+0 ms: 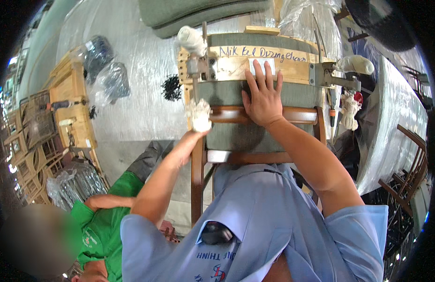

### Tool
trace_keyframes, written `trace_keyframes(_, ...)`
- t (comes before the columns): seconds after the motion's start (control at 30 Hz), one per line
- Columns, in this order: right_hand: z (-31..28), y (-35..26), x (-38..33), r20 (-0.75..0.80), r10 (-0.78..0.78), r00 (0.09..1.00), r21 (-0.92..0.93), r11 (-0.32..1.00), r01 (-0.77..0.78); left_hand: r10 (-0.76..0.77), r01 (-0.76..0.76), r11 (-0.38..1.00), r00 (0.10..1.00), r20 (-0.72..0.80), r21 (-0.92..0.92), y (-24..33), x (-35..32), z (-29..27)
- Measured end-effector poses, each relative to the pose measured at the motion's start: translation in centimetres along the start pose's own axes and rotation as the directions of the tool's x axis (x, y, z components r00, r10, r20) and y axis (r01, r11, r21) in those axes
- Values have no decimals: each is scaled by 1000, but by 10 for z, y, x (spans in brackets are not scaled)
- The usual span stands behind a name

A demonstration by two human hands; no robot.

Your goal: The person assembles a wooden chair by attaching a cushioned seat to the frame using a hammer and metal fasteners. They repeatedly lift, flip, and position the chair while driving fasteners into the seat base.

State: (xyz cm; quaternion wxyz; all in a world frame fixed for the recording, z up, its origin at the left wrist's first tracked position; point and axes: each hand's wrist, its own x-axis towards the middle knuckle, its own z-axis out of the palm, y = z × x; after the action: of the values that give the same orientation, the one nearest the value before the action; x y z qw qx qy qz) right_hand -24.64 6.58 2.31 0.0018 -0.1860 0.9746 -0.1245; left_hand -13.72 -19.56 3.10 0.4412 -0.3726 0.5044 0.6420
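Observation:
My right hand (264, 98) lies flat with its fingers spread, palm over the brown wooden chair rail and fingertips on a white label (273, 65). The label sits on a pale wooden bar (231, 68) with blue handwriting, across a grey-green padded seat (273, 94). On the left, my left hand (191, 141) is closed at the cloth-wrapped end (200, 113) of a metal clamp, though its fingers are partly lost in glare. The brown chair frame (198, 178) stands upright against me. Another clamp end wrapped in white (356, 65) juts out on the right.
A person in a green shirt (111, 211) is close by at lower left. Plastic-wrapped surfaces lie left and right. A wooden jig (72, 113) stands left, a grey-green cushion (194, 16) lies at the far side, and an orange-tipped tool (332, 113) hangs beside the right clamp.

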Motion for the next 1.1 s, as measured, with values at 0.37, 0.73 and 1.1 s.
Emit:
trace_keyframes(0.37,12,-22,7,-37,51,998,-126,991,-56,34,-36,999,994,-102,-12,19,-26,24)
trace_keyframes(0.73,2,-41,5,110,8,994,-48,999,-3,239,-250,967,956,-172,-41,-33,18,1)
trace_keyframes(1.1,-41,-46,76,-179,268,947,881,472,33,225,-209,973,955,-196,100,-2,-8,11)
